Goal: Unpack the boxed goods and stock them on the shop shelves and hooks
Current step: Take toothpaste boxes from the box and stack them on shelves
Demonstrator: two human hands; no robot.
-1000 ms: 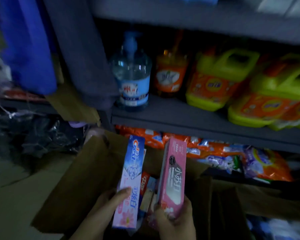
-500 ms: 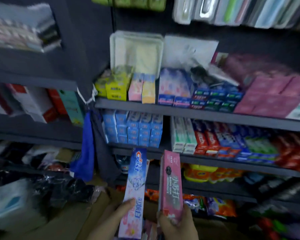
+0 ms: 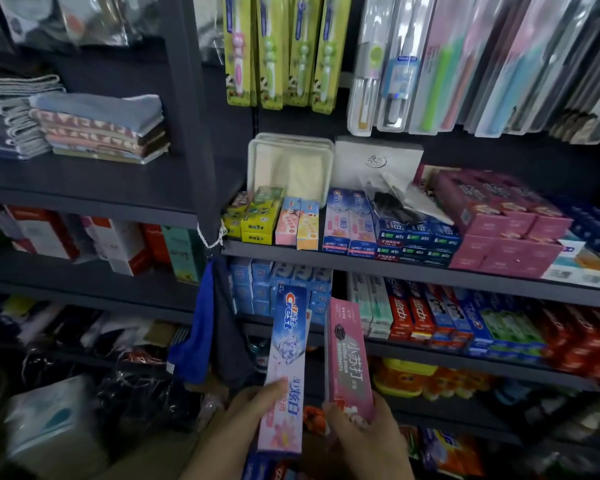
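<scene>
My left hand (image 3: 238, 422) grips the lower end of a blue-and-pink Crest toothpaste box (image 3: 288, 362), held upright in front of the shelves. Beside it, my right hand (image 3: 368, 441) grips the bottom of a pink baking-soda toothpaste box (image 3: 349, 358), also upright. Matching Crest boxes (image 3: 349, 223) stand on the upper toothpaste shelf (image 3: 378, 266), and matching pink boxes (image 3: 499, 220) are stacked to their right. The cardboard carton is out of view below.
Toothbrush packs (image 3: 281, 53) hang on hooks above. The lower shelf (image 3: 465, 363) is packed with blue, white and red toothpaste boxes. Folded towels (image 3: 94, 126) lie on the left unit. A blue cloth (image 3: 193, 337) hangs from the upright post.
My view has risen from the carton and the detergent shelf to the toothpaste shelves. Both hands have lifted their toothpaste boxes up with it, still held side by side.
</scene>
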